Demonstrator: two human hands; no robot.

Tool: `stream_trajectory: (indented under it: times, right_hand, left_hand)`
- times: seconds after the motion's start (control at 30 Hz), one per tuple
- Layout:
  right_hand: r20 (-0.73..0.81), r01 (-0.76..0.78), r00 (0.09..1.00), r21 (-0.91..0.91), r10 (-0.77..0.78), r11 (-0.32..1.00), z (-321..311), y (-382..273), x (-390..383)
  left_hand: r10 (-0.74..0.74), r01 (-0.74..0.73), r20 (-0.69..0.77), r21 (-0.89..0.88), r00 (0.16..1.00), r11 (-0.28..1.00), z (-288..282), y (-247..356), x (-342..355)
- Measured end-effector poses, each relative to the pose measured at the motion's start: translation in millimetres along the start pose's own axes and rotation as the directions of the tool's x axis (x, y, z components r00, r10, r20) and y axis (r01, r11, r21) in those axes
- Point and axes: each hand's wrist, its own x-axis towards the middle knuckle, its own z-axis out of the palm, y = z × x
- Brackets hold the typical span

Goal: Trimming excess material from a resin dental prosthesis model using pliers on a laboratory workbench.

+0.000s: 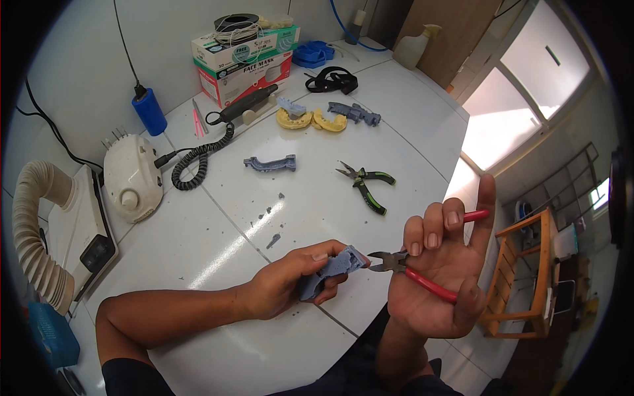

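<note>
My left hand (pixel 281 278) is closed round a blue-grey plastic piece (pixel 340 265), apparently a dental part, with the thumb on top. My right hand (pixel 432 274), palm up, holds side cutters (pixel 395 262) with red handles. One handle lies across the palm and the other passes behind the curled fingers, while the index finger is stretched out. The cutter jaws are slightly apart, and their tips are right beside the piece's right end; I cannot tell whether they touch. Farther off lie green-and-black pliers (pixel 363 183) and a similar blue-grey piece (pixel 271 164).
Small grey scraps (pixel 273 240) dot the white tiled table (pixel 310 204). Yellow dental models (pixel 294 119) and another grey piece (pixel 354 113) are behind. A rotary handpiece (pixel 249 103), its white control box (pixel 134 178), a hose (pixel 43 224) and stacked mask boxes (pixel 244 76) stand left and back.
</note>
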Motion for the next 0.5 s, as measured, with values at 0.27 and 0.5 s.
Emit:
stream_trajectory:
  times: [0.27,0.5]
  right_hand:
    - [0.115,-0.011,0.993,0.127,-0.004,0.992,-10.4,3.6,-8.2]
    - [0.19,-0.023,0.982,0.183,-0.012,0.983,-15.6,7.6,-10.4]
  left_hand:
    - [-0.002,0.038,-0.083,0.445,0.997,0.895,8.0,6.7,-3.2]
    - [0.021,0.012,-0.051,0.564,0.998,0.826,8.6,6.3,-3.6]
